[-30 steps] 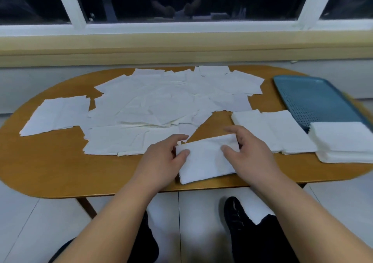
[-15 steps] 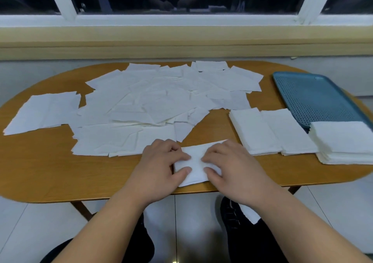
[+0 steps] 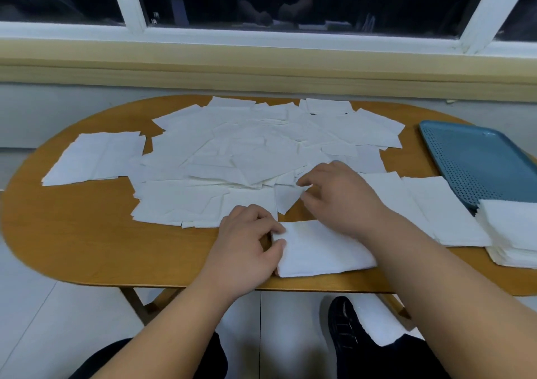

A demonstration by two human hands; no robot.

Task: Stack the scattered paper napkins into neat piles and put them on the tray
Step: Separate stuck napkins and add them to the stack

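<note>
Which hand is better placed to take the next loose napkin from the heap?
The right hand: its fingertips are at a loose napkin on the near edge of the heap. The left hand grips the small pile, steadying it.

Before you: matt white paper napkins [image 3: 255,157], a smooth, faintly glossy wooden table [image 3: 87,233], a perforated blue plastic tray [image 3: 476,157].

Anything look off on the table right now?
Nothing torn or spilled. Loose napkins lie overlapped at all angles mid-table. The finished pile hides the tray's near corner; whether it sits fully on it is unclear. The left hand grips the front stack.
</note>
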